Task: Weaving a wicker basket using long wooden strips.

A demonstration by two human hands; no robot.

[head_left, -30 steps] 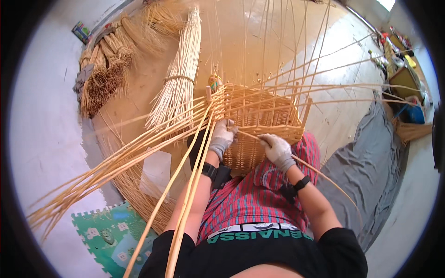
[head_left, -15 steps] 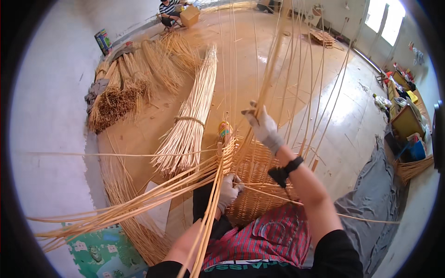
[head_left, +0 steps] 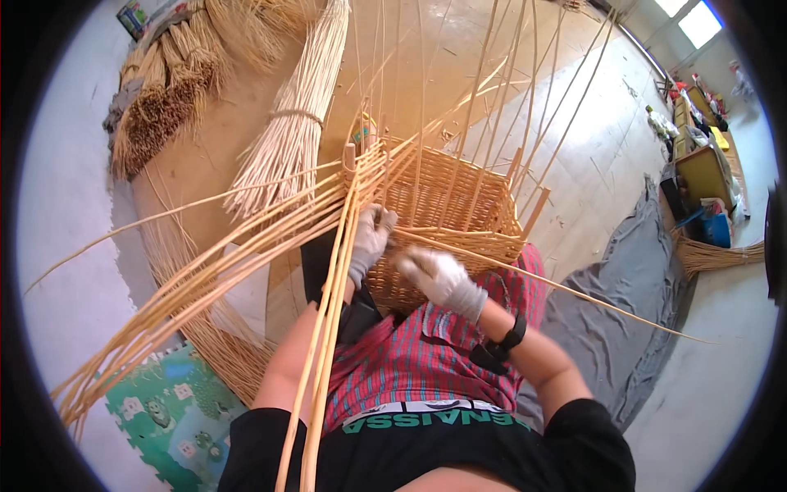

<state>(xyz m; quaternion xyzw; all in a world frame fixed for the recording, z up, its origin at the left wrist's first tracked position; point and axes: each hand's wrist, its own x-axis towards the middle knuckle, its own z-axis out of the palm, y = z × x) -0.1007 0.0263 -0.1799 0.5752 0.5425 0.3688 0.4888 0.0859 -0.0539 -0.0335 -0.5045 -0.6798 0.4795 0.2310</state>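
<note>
A half-woven rectangular wicker basket (head_left: 459,209) rests on my lap, with long upright stakes rising from its rim. My left hand (head_left: 370,238), in a pale glove, grips the basket's near-left rim where a bundle of long willow rods (head_left: 246,254) fans out to the left. My right hand (head_left: 438,275), also gloved, is closed on a single thin rod (head_left: 574,291) that runs off to the right over the near rim. Both hands sit close together at the basket's front edge.
A tied sheaf of pale rods (head_left: 291,123) lies on the wooden floor beyond the basket, with darker bundles (head_left: 156,115) at far left. A grey cloth (head_left: 631,295) spreads at right. A green foam mat (head_left: 164,410) lies at lower left, furniture and clutter at far right.
My right hand has come down from high above the basket to its near rim, drawing a rod with it. My left hand stays at the rim. The view has tilted downward.
</note>
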